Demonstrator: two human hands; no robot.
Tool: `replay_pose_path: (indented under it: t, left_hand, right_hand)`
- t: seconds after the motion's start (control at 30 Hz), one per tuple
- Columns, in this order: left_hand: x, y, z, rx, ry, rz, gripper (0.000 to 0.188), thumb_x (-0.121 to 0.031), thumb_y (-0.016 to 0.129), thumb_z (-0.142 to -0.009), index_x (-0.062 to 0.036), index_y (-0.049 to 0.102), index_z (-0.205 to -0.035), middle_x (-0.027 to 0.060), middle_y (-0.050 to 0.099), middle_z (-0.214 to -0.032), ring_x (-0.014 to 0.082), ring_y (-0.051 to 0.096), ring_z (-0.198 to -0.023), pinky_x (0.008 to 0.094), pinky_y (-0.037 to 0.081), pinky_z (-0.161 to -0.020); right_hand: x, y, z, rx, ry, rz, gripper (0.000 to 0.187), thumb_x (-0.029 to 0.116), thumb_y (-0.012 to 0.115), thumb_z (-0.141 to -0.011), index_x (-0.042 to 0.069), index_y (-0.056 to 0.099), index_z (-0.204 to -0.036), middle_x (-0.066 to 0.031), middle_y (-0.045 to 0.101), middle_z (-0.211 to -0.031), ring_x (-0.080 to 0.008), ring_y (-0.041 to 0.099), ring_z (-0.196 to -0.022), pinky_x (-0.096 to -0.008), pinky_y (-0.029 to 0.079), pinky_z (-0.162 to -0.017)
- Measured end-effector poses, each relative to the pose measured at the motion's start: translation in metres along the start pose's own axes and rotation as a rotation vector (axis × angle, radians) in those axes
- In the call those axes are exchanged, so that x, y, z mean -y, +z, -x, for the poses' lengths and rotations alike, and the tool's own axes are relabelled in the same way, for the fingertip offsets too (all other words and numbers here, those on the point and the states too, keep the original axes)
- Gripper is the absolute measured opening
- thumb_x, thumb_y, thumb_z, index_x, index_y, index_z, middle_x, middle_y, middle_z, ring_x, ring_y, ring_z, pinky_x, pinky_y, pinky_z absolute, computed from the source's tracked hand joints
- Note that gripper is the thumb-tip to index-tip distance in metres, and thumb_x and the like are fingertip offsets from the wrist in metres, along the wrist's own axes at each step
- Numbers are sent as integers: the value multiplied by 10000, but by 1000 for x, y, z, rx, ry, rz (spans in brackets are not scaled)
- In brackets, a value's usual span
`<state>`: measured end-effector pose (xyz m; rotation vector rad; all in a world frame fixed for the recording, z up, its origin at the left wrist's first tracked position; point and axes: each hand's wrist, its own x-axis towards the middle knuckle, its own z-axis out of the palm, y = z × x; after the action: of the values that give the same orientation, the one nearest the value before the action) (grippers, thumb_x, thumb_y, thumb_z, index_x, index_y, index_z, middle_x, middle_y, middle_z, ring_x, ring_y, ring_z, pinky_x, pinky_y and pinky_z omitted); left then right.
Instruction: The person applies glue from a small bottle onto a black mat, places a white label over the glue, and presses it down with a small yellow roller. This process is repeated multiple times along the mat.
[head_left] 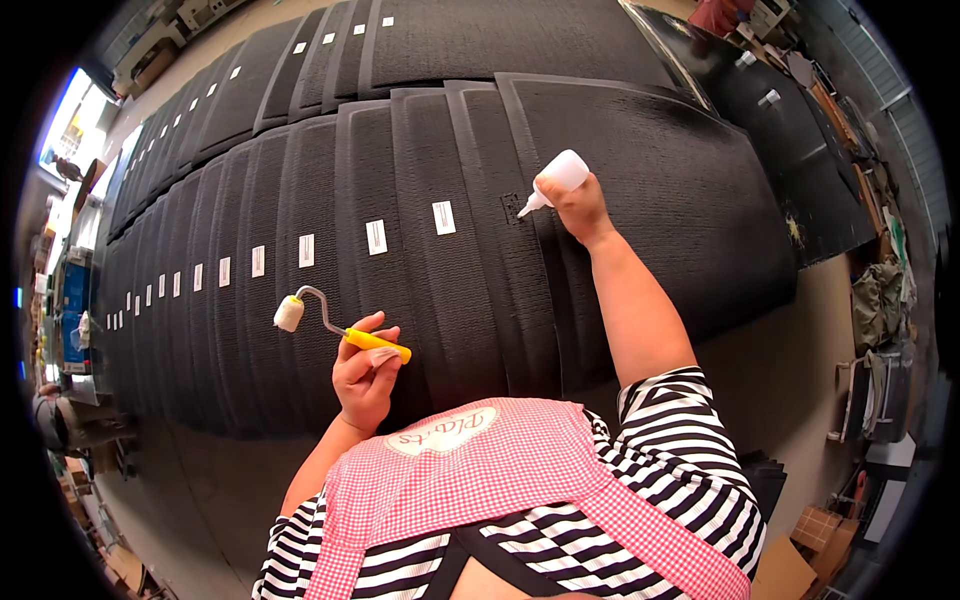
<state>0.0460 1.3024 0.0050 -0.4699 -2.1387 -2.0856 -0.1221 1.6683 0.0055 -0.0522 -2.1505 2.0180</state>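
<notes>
My left hand (366, 372) grips the yellow handle of a small paint roller (290, 313), its white roller end held over the dark mats. Some whitish bit shows at my fingers on the handle. In my right hand (580, 208) is a white squeeze bottle (563, 172), tilted with its nozzle pointing down and left. The nozzle tip is at a small wet-looking patch (511, 208) on a black ribbed mat (640, 190). White labels (444, 218) sit in a row to the left, one on each overlapping mat.
Another row of overlapping black mats (510, 45) with white labels lies behind. At the right stands a dark panel (800, 150) with small white items on it. Cardboard boxes (825, 528) are at the lower right, and a blue box (76, 318) is at the far left.
</notes>
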Motion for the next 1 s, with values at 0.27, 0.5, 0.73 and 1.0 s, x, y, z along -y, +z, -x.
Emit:
replay_pose_path:
  t: [0.27, 0.5, 0.73, 1.0]
  left_hand:
    - [4, -2, 1, 4, 27, 9, 80, 57, 700, -847, -6, 698, -897, 182, 516, -1355, 269, 648, -1125, 328, 561, -911]
    - [-2, -2, 0, -34, 28, -39, 89, 46, 714, -836, -14, 727, -900, 170, 552, -1316, 257, 664, -1087, 319, 566, -887]
    - [-3, 3, -5, 15, 29, -68, 92, 64, 684, -848, -25, 695, -869, 163, 533, -1321, 252, 652, -1105, 328, 573, -879]
    - [-3, -1, 9, -45, 36, -39, 104, 39, 717, -842, -50, 717, -897, 156, 554, -1314, 250, 663, -1084, 340, 571, -884]
  right_hand:
    - [59, 38, -22, 186, 390, -849, 426, 461, 718, -866, 43, 645, -904, -28, 570, -710, -116, 489, -601, -239, 409, -544]
    - [52, 174, -61, 224, 870, -1481, 580, 611, 620, -889, 68, 538, -702, 16, 400, -630, -115, 387, -593, -230, 344, -496]
    - [-25, 192, -88, 396, 251, -1401, 398, 443, 510, -972, 119, 524, -741, 28, 409, -619, -123, 374, -538, -260, 301, -458]
    - [-56, 195, -89, 416, 284, -1359, 175, 316, 533, -953, 162, 566, -876, 19, 498, -668, -135, 447, -505, -275, 362, -443]
